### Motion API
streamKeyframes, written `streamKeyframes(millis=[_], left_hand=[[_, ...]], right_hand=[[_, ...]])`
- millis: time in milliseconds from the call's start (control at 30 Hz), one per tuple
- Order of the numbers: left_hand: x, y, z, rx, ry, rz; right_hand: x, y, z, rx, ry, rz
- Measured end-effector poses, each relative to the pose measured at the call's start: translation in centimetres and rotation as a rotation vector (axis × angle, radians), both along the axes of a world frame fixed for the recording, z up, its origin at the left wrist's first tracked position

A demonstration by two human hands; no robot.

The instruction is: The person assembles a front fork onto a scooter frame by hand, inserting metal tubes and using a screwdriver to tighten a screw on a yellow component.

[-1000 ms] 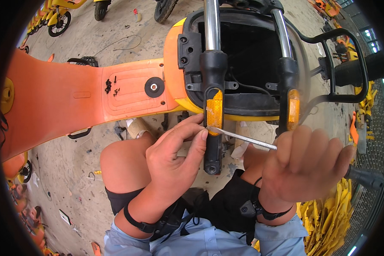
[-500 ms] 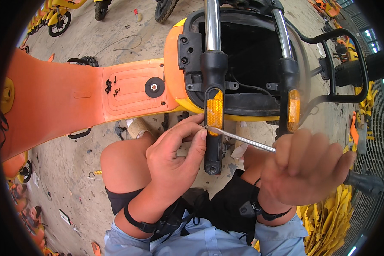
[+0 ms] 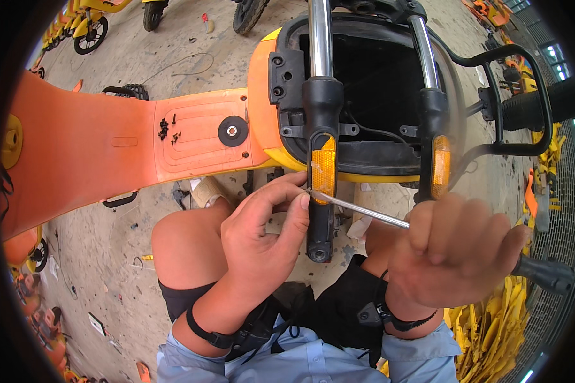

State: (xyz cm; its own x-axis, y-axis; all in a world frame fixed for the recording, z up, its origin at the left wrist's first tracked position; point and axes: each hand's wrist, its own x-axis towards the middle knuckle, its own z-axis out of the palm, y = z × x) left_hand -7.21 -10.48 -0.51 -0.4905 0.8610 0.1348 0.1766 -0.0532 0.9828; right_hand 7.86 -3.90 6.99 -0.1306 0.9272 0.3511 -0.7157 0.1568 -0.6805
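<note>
A screwdriver (image 3: 370, 212) is gripped in my right hand (image 3: 457, 252), which is blurred. Its bright shaft slants up to the left, and a dark handle end shows past the hand. The flat tip rests at the lower left edge of an orange reflector (image 3: 324, 167) on a black fork leg (image 3: 319, 236). Thumb and fingers of my left hand (image 3: 262, 230) are pinched together at that same edge, beside the tip; what lies between them is hidden. The reflector's surface looks scuffed, with a patch gone near its top. A second reflector (image 3: 441, 166) sits on the other fork leg.
The orange scooter body (image 3: 83, 147) lies across the view. On its footboard are several small black screws (image 3: 164, 129) and a black disc (image 3: 232, 131). A black-framed basket (image 3: 377, 153) stands behind the forks. Yellow panels (image 3: 492, 325) are piled at lower right.
The screwdriver and my right hand have shifted very slightly left. My left hand keeps its pinch at the reflector's edge. The whole view has moved a touch.
</note>
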Motion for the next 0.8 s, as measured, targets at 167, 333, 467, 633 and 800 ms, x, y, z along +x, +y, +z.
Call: streamKeyframes(millis=[167, 333, 467, 633, 800], left_hand=[[0.3, 0.2, -0.3, 0.035, -0.138, 0.048], [-1.6, 0.5, -0.5, -0.073, 0.015, 0.051], [-3.6, -0.4, 0.1, -0.386, 0.236, 0.017], [-4.2, -1.3, 0.3, -0.410, 0.721, -0.339], [-1.8, 0.3, 2.2, -0.195, 0.273, -0.014]], right_hand=[[0.9, 0.3, 0.5, -0.042, 0.011, -0.051], [1.8, 0.3, 0.6, -0.023, 0.039, -0.074], [2.1, 0.1, 0.3, 0.017, 0.031, -0.082], [2.7, -0.4, 0.3, 0.022, 0.041, -0.060], [2.5, -0.6, -0.1, 0.042, 0.050, -0.029]])
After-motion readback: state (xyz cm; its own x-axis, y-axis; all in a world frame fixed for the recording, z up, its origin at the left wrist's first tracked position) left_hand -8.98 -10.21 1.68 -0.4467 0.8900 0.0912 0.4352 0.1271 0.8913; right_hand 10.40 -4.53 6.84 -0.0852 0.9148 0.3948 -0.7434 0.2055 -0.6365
